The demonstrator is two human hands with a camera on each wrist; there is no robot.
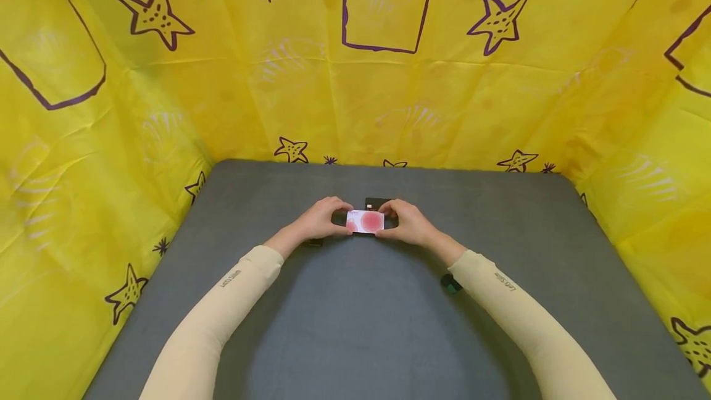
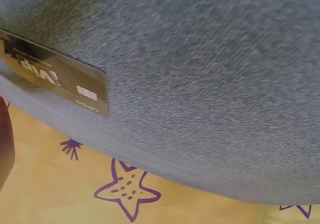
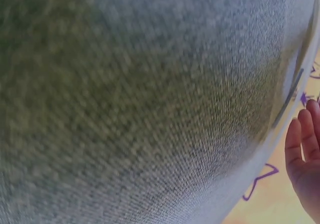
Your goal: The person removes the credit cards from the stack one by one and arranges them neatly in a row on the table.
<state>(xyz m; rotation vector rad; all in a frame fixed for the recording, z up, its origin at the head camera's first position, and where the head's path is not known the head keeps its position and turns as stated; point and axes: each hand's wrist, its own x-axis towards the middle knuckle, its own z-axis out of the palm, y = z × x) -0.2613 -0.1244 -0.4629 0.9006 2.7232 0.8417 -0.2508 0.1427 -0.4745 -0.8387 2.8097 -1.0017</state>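
A small white card with a large pink-red circle (image 1: 371, 221) is held level between both hands above the grey cloth surface. My left hand (image 1: 322, 218) pinches its left end with thumb and fingers. The right hand (image 1: 410, 222) grips its right end the same way. Just beyond lies a dark card with a chip (image 1: 376, 203), partly hidden behind the held card and the right fingers. In the left wrist view a dark VIP card (image 2: 65, 78) rests flat on the cloth. Part of a hand shows at the edge of each wrist view; whose side it is cannot be told.
The grey surface (image 1: 355, 326) has rounded far corners. Yellow sheets (image 1: 244, 104) with purple starfish drawings hang around it. A dark green object (image 1: 451, 283) is partly covered by the right sleeve, and a small dark item (image 1: 315, 242) lies below the left hand.
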